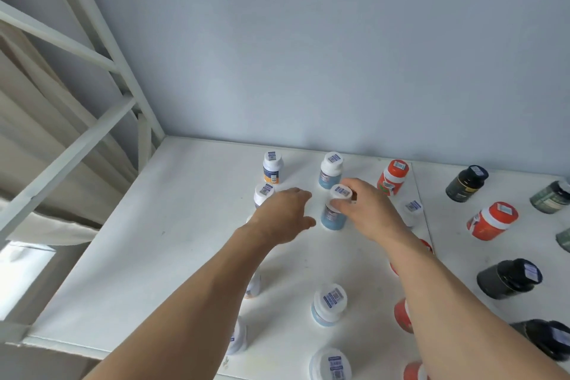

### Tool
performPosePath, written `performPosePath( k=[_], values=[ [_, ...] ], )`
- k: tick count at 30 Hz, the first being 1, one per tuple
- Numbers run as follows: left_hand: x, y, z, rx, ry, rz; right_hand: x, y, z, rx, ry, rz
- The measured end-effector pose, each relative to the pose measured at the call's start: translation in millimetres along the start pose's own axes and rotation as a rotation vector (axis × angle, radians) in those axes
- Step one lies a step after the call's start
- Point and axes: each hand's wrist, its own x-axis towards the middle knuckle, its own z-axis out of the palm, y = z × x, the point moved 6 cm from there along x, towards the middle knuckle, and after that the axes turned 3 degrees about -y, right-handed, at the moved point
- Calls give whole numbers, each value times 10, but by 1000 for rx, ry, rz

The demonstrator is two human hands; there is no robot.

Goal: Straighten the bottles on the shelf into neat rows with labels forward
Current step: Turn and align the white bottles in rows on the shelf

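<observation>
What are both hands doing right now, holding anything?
Left hand: open, fingers extended over the shelf, holding nothing.
Right hand: gripping the white cap of the blue-label bottle.

White shelf (pixel 172 225) bears upright white-capped, orange and dark bottles (pixel 329 305)

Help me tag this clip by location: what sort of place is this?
Probably a stockroom or shop shelving unit, though I can't be sure. A white shelf in a white metal frame holds spaced rows of capped bottles with barcode stickers on top, such as the blue bottle that the right hand grips.
</observation>
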Motion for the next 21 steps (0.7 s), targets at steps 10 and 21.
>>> performPosePath(
  k=[10, 21],
  values=[
    [153, 100, 62, -475, -33, -32, 14, -221, -323, 33, 36, -92],
    [138, 89, 119, -875, -154, 48, 26, -268, -322, 127, 9, -129]
  ],
)
